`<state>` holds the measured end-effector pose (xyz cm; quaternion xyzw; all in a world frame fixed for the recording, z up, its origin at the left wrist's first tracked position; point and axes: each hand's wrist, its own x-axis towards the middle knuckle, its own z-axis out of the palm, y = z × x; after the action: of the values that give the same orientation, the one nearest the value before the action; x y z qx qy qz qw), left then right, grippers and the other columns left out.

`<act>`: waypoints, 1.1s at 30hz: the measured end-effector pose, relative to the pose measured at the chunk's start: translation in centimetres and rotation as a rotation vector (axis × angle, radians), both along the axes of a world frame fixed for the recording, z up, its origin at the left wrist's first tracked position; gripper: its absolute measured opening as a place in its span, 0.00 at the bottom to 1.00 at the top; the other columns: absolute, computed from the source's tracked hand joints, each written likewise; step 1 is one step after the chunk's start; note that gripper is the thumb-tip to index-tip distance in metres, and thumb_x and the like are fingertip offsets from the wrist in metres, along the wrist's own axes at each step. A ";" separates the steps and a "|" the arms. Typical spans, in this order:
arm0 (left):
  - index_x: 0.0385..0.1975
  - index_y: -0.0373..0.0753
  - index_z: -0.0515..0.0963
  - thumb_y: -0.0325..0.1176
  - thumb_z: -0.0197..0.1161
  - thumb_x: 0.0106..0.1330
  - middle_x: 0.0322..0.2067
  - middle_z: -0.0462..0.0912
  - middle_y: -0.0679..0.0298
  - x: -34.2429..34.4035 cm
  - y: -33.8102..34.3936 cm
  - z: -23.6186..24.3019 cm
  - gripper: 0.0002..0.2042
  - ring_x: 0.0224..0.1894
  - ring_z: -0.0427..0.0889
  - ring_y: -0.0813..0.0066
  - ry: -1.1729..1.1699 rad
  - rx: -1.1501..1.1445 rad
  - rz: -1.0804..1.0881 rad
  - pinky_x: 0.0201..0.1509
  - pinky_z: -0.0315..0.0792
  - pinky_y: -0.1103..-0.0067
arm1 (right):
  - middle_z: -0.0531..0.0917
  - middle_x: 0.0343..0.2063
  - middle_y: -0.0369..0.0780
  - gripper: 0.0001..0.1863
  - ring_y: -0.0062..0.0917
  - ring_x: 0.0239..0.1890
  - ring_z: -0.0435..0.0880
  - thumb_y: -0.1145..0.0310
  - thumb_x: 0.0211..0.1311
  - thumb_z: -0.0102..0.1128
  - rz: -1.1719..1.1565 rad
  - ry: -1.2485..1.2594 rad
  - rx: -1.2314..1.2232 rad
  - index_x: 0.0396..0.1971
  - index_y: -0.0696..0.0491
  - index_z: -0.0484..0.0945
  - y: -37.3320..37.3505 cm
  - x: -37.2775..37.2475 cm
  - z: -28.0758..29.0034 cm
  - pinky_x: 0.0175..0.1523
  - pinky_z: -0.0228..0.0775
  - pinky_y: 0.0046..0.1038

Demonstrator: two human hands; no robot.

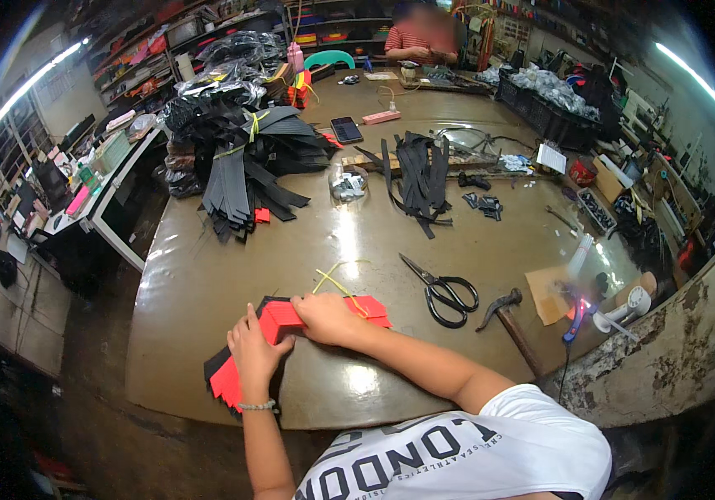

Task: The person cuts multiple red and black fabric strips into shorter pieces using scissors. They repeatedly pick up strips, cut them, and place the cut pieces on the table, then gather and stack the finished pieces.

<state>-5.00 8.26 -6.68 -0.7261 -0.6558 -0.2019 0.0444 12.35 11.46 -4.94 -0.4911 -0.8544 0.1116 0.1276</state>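
Near the front edge of the table, a stack of red strips (281, 315) bends between my two hands, with black strips (217, 362) along its outer side. My left hand (255, 350) is closed round the stack's left part, its thumb on the inner side. My right hand (327, 318) grips the stack just right of the bend, fingers curled over it. The red ends stick out past both hands. A yellow tie (342, 287) lies across the right part, beside my right hand. Black-handled scissors (443, 292) rest to the right, apart from my hands.
A hammer (509, 325) lies at the right, near a brown cardboard piece (547, 296) and a blue tool (574, 323) with a cord. Bundled black straps (245, 167) and loose black straps (420, 175) lie farther back, with a phone (346, 129). Another person (421, 42) sits at the far end.
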 end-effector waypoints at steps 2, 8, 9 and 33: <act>0.49 0.34 0.74 0.49 0.77 0.38 0.43 0.78 0.52 -0.1 0.5 0.2 0.37 0.48 0.77 0.55 -0.056 -0.082 0.036 0.53 0.70 0.64 | 0.82 0.30 0.50 0.23 0.45 0.33 0.83 0.67 0.47 0.66 -0.019 0.014 0.049 0.43 0.61 0.70 0.0 0.3 0.1 0.33 0.76 0.42; 0.43 0.32 0.74 0.42 0.76 0.44 0.41 0.79 0.49 0.0 1.5 1.2 0.29 0.47 0.77 0.51 -0.040 -0.215 -0.046 0.49 0.73 0.62 | 0.83 0.28 0.48 0.30 0.44 0.31 0.84 0.63 0.46 0.71 -0.043 -0.022 0.020 0.48 0.62 0.69 -0.7 0.4 0.3 0.32 0.77 0.40; 0.44 0.32 0.74 0.43 0.76 0.44 0.42 0.78 0.49 0.1 1.4 1.2 0.30 0.47 0.77 0.51 -0.055 -0.211 -0.054 0.50 0.73 0.63 | 0.83 0.27 0.48 0.32 0.43 0.32 0.84 0.63 0.44 0.73 -0.040 -0.020 0.013 0.48 0.61 0.69 -0.4 0.3 0.2 0.33 0.77 0.39; 0.68 0.38 0.51 0.48 0.76 0.44 0.57 0.69 0.43 -5.6 13.3 1.1 0.52 0.58 0.69 0.44 -0.024 -0.265 0.192 0.60 0.65 0.54 | 0.82 0.24 0.49 0.17 0.36 0.26 0.82 0.58 0.60 0.62 -0.666 0.553 -0.316 0.29 0.59 0.81 -20.1 19.7 2.1 0.33 0.72 0.33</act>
<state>-10.56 21.56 -5.59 -0.6572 -0.7434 -0.1170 -0.0405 32.09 -8.67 -2.83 -0.7042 -0.5563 0.3201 0.3035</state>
